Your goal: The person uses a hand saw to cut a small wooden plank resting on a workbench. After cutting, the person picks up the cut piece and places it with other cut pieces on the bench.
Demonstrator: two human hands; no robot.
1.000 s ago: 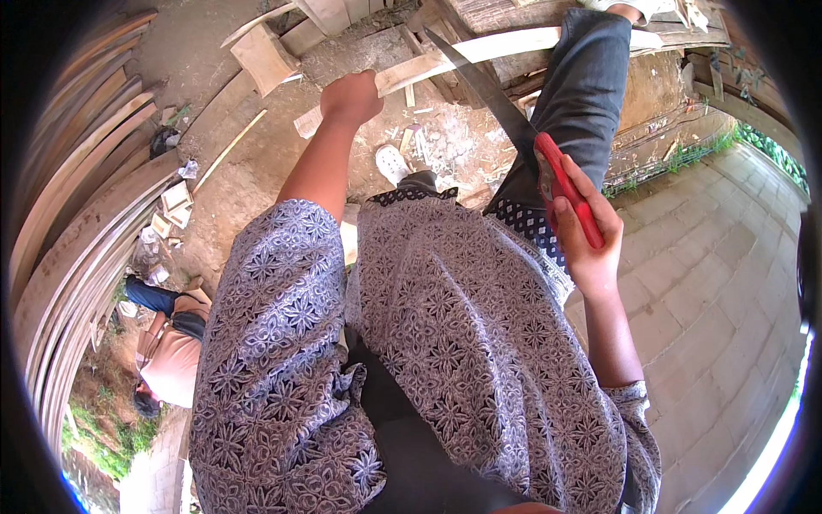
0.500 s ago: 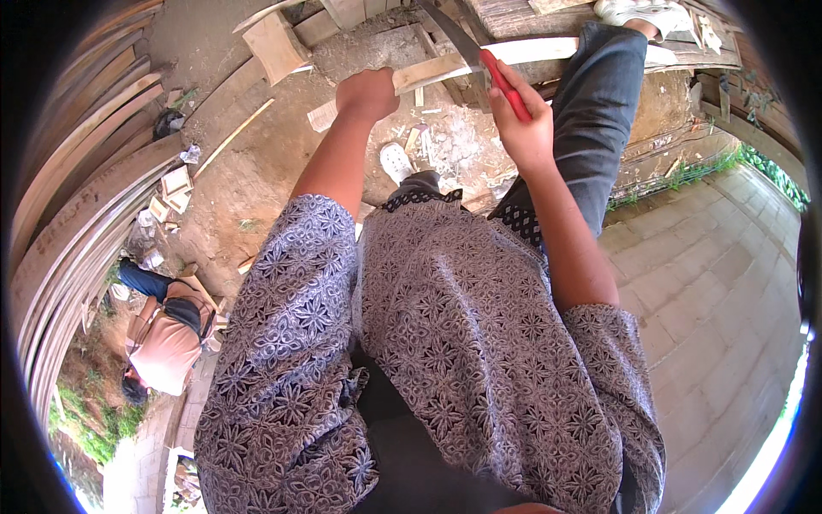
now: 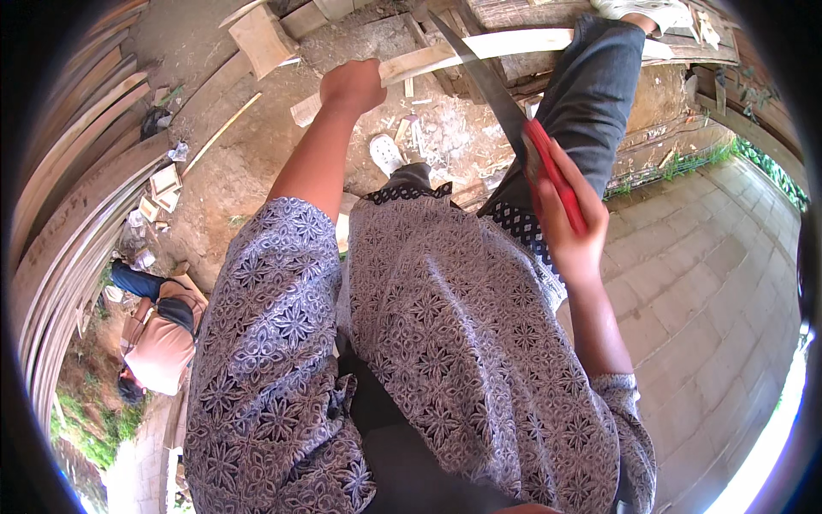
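My left hand [image 3: 353,87] is closed around a pale wooden plank [image 3: 514,43], near its left end. A short stretch of the plank sticks out to the left, past the fist. My right hand [image 3: 575,227] grips the red handle of a handsaw [image 3: 498,98]. Its long grey blade points up and left and crosses the plank between my left hand and my right leg [image 3: 599,90]. That leg lies bent over the plank's right part. Whether the teeth touch the wood is hard to tell.
Stacked long boards [image 3: 51,248] line the left side. A wooden block [image 3: 262,41] and a thin stick [image 3: 221,135] lie on the dirt. Offcuts and chips surround my white shoe [image 3: 387,154]. Another person [image 3: 161,343] bends at lower left. Paving [image 3: 702,291] spreads at right.
My right hand has drawn the saw back, down and to the right, so more blade shows below the plank. My left hand keeps its hold; the view has shifted slightly.
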